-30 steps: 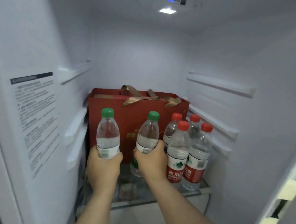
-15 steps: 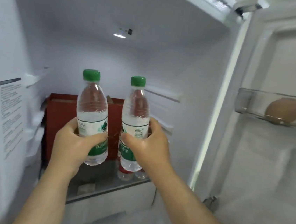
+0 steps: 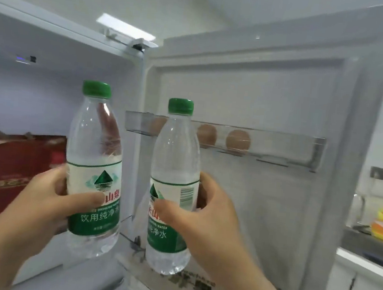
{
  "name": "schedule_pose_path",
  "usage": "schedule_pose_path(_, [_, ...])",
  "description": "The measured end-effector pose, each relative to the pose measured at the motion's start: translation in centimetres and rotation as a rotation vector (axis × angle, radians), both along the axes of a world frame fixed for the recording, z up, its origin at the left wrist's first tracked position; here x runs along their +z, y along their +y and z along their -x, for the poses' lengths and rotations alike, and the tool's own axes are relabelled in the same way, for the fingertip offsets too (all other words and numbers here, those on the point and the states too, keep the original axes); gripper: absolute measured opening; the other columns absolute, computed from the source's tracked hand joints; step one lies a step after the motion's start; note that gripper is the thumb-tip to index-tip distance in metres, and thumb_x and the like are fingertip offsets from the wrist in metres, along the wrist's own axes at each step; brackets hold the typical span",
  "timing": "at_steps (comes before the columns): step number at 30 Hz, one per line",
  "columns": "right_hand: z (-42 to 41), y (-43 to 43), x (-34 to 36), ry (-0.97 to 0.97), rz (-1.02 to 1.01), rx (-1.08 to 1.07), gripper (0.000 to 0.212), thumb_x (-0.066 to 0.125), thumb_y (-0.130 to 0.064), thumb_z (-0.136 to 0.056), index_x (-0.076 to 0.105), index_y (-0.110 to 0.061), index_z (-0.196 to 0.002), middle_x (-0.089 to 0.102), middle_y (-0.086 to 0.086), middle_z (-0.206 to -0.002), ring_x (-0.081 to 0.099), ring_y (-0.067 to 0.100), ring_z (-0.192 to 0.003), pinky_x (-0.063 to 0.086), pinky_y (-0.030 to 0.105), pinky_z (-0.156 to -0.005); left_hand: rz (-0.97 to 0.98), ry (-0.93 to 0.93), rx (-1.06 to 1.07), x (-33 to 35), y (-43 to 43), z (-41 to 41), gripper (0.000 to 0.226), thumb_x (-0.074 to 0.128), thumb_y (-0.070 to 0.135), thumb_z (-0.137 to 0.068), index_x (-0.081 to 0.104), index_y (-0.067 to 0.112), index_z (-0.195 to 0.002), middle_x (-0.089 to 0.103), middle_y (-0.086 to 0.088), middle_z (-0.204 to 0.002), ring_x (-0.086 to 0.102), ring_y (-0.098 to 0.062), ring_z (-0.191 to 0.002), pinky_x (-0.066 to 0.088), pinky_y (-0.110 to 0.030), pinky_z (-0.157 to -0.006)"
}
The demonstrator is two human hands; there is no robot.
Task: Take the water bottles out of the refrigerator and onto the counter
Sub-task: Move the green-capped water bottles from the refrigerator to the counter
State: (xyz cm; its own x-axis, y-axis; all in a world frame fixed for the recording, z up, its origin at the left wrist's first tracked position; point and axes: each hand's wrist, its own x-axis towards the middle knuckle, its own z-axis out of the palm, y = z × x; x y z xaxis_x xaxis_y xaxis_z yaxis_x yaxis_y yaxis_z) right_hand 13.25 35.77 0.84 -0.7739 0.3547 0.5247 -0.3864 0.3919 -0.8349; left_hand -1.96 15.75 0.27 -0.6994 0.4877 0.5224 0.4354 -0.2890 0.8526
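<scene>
Both hands, left hand and right hand, grip green-capped bottles, left bottle and right bottle; we have swung from the shelf toward the fridge door, with the desk right of it.

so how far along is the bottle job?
Done: nothing visibly on the counter yet. In hand: left hand and right hand each hold a green-capped bottle, lifted clear by the open door. Left: carry both to the counter; bottles remaining inside aren't visible.
</scene>
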Motion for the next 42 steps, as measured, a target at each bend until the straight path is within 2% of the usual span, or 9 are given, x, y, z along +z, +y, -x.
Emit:
schedule_pose_path(4, [-9.9,3.6,-0.5,-0.039,-0.041,-0.153,0.043,0.084,-0.024,-0.061,0.069,-0.035,-0.100,0.078,-0.008,-0.090,0.075,0.009,-0.081,0.059,0.022,-0.067,-0.007,0.029,-0.160,-0.1,5.6,-6.0,0.076,0.097,0.050,-0.018,0.078,0.028,-0.088,0.078,-0.014,-0.095,0.076,-0.032,-0.083,0.062,-0.036,-0.060])
schedule_pose_path(8, [-19.1,5.6,-1.6,-0.057,-0.104,-0.356,0.060,0.082,-0.038,-0.053,0.067,-0.041,-0.111,0.078,-0.002,-0.095,0.075,0.019,-0.086,0.062,0.042,-0.077,-0.023,0.025,-0.370,-0.9,10.7,-12.1,0.073,0.098,0.047,-0.021,0.079,0.026,-0.088,0.078,-0.015,-0.092,0.076,-0.031,-0.082,0.060,-0.030,-0.060])
schedule_pose_path(12, [-27.2,7.9,-1.7,-0.006,-0.087,-0.539,0.060,0.084,-0.041,-0.053,0.068,-0.040,-0.111,0.078,0.001,-0.099,0.074,0.023,-0.092,0.061,0.048,-0.080,0.029,0.058,-0.554,-1.3,15.9,-18.7,0.064,0.096,0.046,-0.038,0.076,0.025,-0.094,0.078,-0.015,-0.095,0.075,-0.033,-0.087,0.060,-0.041,-0.070])
schedule_pose_path(14, [-31.2,9.2,-1.6,0.028,-0.054,-0.640,0.057,0.085,-0.040,-0.052,0.069,-0.042,-0.107,0.078,0.000,-0.099,0.075,0.020,-0.091,0.062,0.045,-0.079,0.028,0.064,-0.590,-1.2,19.0,-22.3,0.058,0.093,0.042,-0.038,0.076,0.032,-0.093,0.079,-0.009,-0.093,0.076,-0.027,-0.085,0.058,-0.041,-0.073])
schedule_pose_path(19, [-40.3,11.6,-1.0,0.090,-0.016,-0.907,0.055,0.085,-0.036,-0.054,0.068,-0.032,-0.107,0.078,0.000,-0.097,0.075,0.018,-0.089,0.060,0.040,-0.077,-0.009,-0.006,-0.797,-0.4,27.4,-32.2,0.049,0.086,0.036,-0.035,0.075,0.041,-0.083,0.079,0.001,-0.087,0.076,-0.016,-0.079,0.058,-0.023,-0.056])
schedule_pose_path(27, [-51.2,16.3,-2.7,0.048,-0.010,-1.261,0.046,0.083,-0.030,-0.064,0.068,-0.030,-0.107,0.077,-0.001,-0.098,0.074,0.016,-0.089,0.061,0.039,-0.077,0.068,-0.086,-1.014,-1.9,39.4,-43.8,0.047,0.085,0.035,-0.035,0.074,0.039,-0.080,0.078,0.001,-0.084,0.075,-0.016,-0.075,0.055,-0.033,-0.067])
schedule_pose_path(32, [-55.2,23.1,-4.6,0.021,0.031,-1.389,0.049,0.082,-0.032,-0.063,0.067,-0.029,-0.110,0.077,-0.002,-0.100,0.074,0.015,-0.092,0.060,0.039,-0.079,0.099,-0.088,-1.064,-4.0,48.7,-47.9,0.042,0.087,0.024,-0.041,0.074,0.039,-0.079,0.078,0.004,-0.083,0.075,-0.012,-0.073,0.055,-0.032,-0.066])
schedule_pose_path(36, [-57.0,30.5,-6.1,0.006,0.063,-1.435,0.051,0.084,-0.030,-0.061,0.067,-0.028,-0.109,0.077,-0.002,-0.100,0.074,0.015,-0.091,0.060,0.040,-0.079,0.119,-0.089,-1.046,-5.9,56.9,-49.6,0.047,0.086,0.019,-0.047,0.072,0.025,-0.091,0.078,0.005,-0.082,0.074,-0.010,-0.073,0.054,-0.026,-0.063])
schedule_pose_path(42, [-59.8,42.3,-8.6,-0.051,0.147,-1.482,0.062,0.082,-0.043,-0.048,0.064,-0.032,-0.106,0.077,-0.006,-0.099,0.074,0.010,-0.089,0.062,0.036,-0.077,0.191,-0.014,-1.057,-8.7,68.3,-52.5,0.042,0.090,0.013,-0.052,0.075,0.034,-0.086,0.078,0.008,-0.085,0.074,-0.007,-0.076,0.056,-0.018,-0.055])
